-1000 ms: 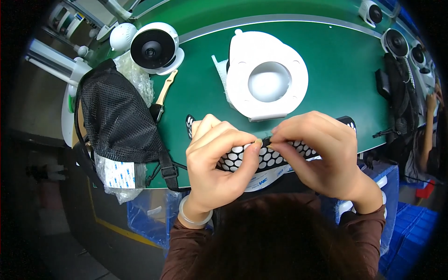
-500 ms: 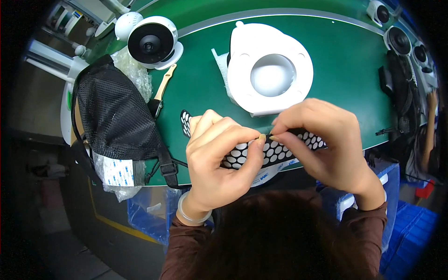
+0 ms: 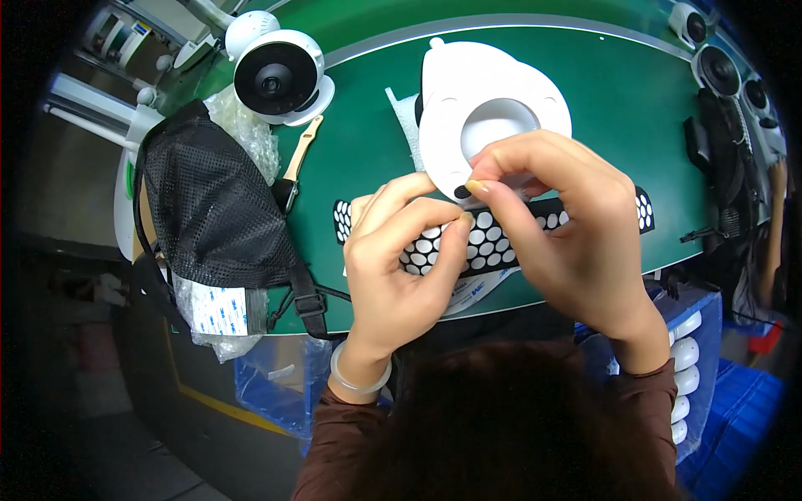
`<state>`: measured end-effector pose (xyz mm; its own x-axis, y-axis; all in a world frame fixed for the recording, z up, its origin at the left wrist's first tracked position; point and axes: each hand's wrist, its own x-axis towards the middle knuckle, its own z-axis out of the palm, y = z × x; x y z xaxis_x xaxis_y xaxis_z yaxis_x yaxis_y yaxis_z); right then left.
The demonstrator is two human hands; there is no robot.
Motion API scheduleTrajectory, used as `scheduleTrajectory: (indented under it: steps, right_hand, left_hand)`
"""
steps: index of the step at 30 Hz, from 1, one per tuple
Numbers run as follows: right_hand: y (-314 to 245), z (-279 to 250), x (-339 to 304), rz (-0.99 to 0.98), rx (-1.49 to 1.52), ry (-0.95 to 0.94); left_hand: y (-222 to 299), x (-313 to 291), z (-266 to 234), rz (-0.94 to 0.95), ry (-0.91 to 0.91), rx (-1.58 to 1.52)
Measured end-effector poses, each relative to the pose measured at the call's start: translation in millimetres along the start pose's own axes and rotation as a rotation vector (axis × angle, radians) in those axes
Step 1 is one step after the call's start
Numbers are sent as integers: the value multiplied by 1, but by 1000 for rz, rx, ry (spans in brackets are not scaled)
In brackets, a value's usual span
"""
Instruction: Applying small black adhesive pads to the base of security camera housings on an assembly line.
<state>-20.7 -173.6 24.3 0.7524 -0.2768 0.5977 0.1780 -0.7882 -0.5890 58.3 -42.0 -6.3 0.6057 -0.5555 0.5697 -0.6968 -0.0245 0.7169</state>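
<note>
My left hand (image 3: 403, 265) pinches the upper edge of a black strip patterned with rows of white circles (image 3: 483, 242), thumb and forefinger together. The strip runs left to right behind both hands, near the table's front edge. My right hand (image 3: 581, 221) holds a small round black pad (image 3: 462, 192) between thumb and forefinger, just above the strip. The pad lies over the lower rim of a white rounded plastic housing (image 3: 447, 125); whether it touches cannot be told. The housing has a large round opening, partly covered by my right fingers.
At left lie a black mesh bag (image 3: 217, 200), bubble wrap (image 3: 259, 142) and a light-handled brush (image 3: 303, 149). A white device with a round black front (image 3: 271, 83) stands behind them. White sheeting (image 3: 403, 117) lies beside the housing. Blue bins (image 3: 723, 417) stand below right.
My right hand has moved up from the strip to the housing's lower rim, with the small black pad now showing in its fingers. My left hand stays on the strip.
</note>
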Motion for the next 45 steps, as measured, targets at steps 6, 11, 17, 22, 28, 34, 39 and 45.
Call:
scheduleTrajectory:
  steps: [6,11,17,22,28,34,39,45]
  right_hand:
    - [0,5,3,-16,-75,56]
    - [-2,7,5,-17,-79,64]
    - [-2,6,5,-12,-97,38]
    - [-1,4,4,36,48,30]
    - [-3,5,5,40,5,38]
    - [-4,6,6,-3,-104,46]
    - [-3,9,7,-49,-132,31]
    - [-3,-21,-10,-80,48,-124]
  left_hand:
    - [-2,2,-1,66,-9,86]
    - [-2,2,-3,90,-10,92]
    - [-3,3,-2,82,-14,98]
    - [-3,3,-1,97,-16,94]
    - [-2,3,-1,101,-7,103]
    - [-2,4,-2,118,-9,115]
    - [-4,2,-5,106,0,106]
    - [16,-13,-28,-50,54,130]
